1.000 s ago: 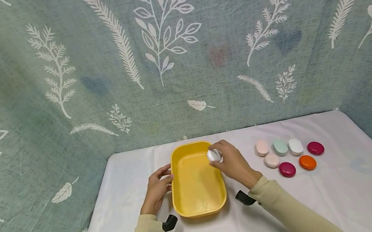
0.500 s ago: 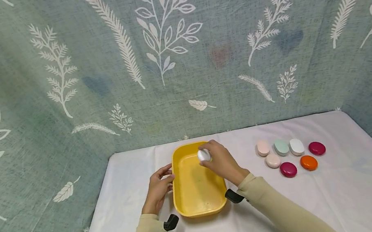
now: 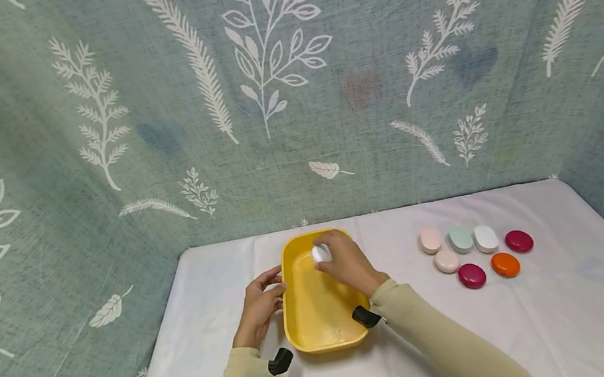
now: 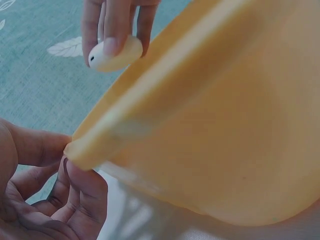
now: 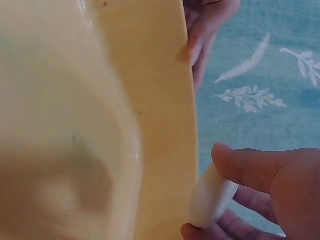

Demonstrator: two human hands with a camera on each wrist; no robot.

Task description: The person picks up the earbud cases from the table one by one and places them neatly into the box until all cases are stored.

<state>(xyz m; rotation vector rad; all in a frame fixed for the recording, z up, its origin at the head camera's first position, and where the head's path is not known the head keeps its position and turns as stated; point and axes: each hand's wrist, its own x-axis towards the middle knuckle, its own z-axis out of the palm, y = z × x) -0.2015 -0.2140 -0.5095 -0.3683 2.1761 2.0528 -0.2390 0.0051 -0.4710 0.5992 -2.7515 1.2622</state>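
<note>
A white oval soap bar (image 3: 321, 253) is pinched between the thumb and fingertips of my right hand (image 3: 344, 264), above the far part of a yellow plastic tray (image 3: 325, 319). In the left wrist view the soap bar (image 4: 115, 54) hangs from the fingers and shows a small dark mark at one end. My left hand (image 3: 257, 307) grips the tray's left rim. The left wrist view shows its thumb and finger (image 4: 42, 145) pinching that rim. The tray's inside shows bare yellow near its front; the right hand hides part of its far end.
Right of the tray on the white cloth lie several oval soap bars: pale pink (image 3: 429, 240), mint (image 3: 460, 239), white (image 3: 485, 238), crimson (image 3: 472, 276) and orange (image 3: 505, 264). A patterned green curtain (image 3: 275, 173) stands behind and beside the table.
My right hand has moved left with the white soap bar, from the tray's right rim to over its far inside. The left hand keeps its grip on the rim.
</note>
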